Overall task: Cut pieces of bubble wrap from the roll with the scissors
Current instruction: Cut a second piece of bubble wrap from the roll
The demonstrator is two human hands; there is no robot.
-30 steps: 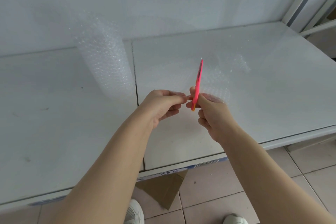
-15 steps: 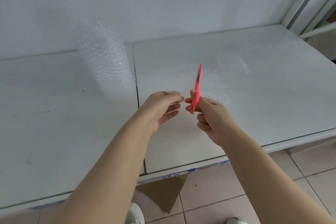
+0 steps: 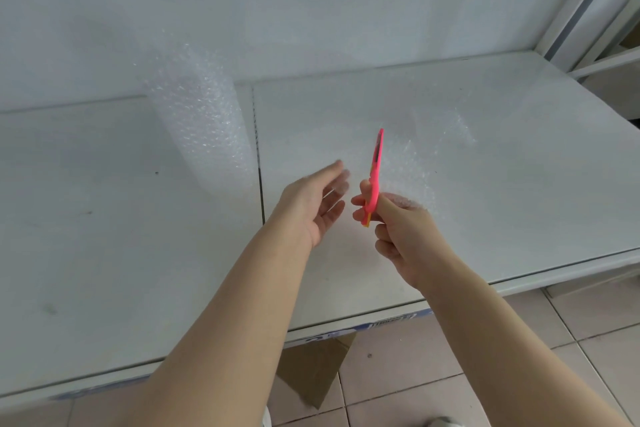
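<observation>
The bubble wrap roll (image 3: 202, 121) stands upright on the white table (image 3: 104, 236), left of the seam. My right hand (image 3: 405, 236) grips the pink scissors (image 3: 375, 170), blades together and pointing up and away. Behind that hand, flat pieces of bubble wrap (image 3: 412, 170) lie on the table. My left hand (image 3: 317, 204) hovers just left of the scissors, fingers spread and blurred, holding nothing.
A seam (image 3: 259, 156) splits the table into two panels. The white wall rises right behind the roll. A metal frame post (image 3: 588, 0) stands at the far right. Under the front edge lies a brown cardboard piece (image 3: 311, 371) on the tiled floor.
My left hand has let go near the scissors' handle, opened its fingers and drawn slightly left. The right hand and scissors stay about where they were.
</observation>
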